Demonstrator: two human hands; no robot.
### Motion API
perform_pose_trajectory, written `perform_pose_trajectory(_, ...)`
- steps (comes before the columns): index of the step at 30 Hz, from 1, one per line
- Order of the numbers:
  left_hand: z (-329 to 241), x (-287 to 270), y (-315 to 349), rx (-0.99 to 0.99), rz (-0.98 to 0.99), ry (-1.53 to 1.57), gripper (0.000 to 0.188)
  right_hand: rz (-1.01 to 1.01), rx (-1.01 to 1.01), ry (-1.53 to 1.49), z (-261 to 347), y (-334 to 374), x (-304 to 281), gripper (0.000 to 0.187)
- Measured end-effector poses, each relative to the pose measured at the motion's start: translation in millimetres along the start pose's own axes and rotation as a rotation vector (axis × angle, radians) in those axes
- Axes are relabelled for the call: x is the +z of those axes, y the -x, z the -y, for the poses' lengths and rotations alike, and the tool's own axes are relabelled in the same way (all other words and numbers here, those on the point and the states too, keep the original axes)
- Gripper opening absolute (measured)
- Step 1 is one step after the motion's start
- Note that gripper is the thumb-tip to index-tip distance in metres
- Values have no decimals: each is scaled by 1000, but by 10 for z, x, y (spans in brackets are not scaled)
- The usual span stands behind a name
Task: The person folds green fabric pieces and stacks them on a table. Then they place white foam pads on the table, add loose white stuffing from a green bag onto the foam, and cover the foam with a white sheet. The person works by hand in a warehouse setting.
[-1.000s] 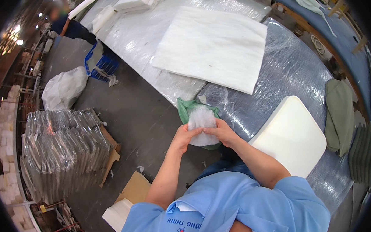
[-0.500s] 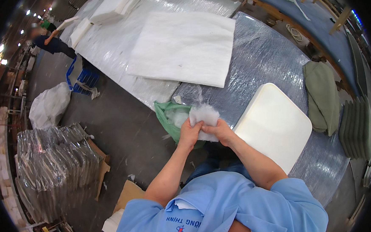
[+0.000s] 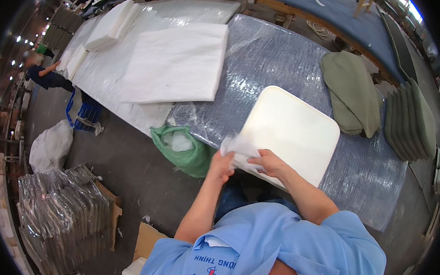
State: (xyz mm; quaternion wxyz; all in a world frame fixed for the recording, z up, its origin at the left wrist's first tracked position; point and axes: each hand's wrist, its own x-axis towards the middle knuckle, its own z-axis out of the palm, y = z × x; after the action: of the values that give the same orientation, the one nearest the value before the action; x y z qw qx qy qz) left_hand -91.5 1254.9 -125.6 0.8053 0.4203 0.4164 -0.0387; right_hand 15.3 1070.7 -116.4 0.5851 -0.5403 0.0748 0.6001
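Between my two hands is a tuft of white fluffy fibre stuffing [image 3: 241, 147], held over the near edge of the table. My left hand [image 3: 222, 165] grips its left side, fingers closed. On the other side my right hand [image 3: 268, 163] pinches it. Just beyond and to the right lies a cream foam cushion pad [image 3: 292, 130] with rounded corners, flat on the plastic-wrapped table [image 3: 275, 48]. To the left of my hands stands a green sack [image 3: 183, 157], its mouth open on more white stuffing [image 3: 177, 141].
A large white batting sheet [image 3: 175, 64] covers part of the table. At right are olive fabric covers [image 3: 351, 94] and a row of olive cushions [image 3: 409, 121]. Plastic-wrapped stacked pieces [image 3: 66, 217] and a white bag [image 3: 51, 146] stand on the left floor. Another person [image 3: 47, 75] works far left.
My hands have moved with the stuffing away from the sack toward the foam pad and spread slightly apart. The view has turned right. The other person's arm has lowered to the table.
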Motion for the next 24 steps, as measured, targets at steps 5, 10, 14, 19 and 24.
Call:
perform_pose_trajectory(5,-68,220,91,49,83,-249,33,201,-16,156,-17,411,-907,40)
perform_pose_trajectory(10,192,780,169,52,131,-329,31,53,-122,175,-62,508,-1044,70)
perform_pose_trajectory(14,259,1044,203,17,229,-377,33,5,-273,236,-33,487,-1123,61)
perform_pose_trajectory(19,288,1134,57,-52,188,-398,33,-16,-291,233,-84,374,-1192,43)
perform_pose_trajectory(24,84,956,-325,104,-93,-369,36,-166,-213,564,-198,394,-1598,37)
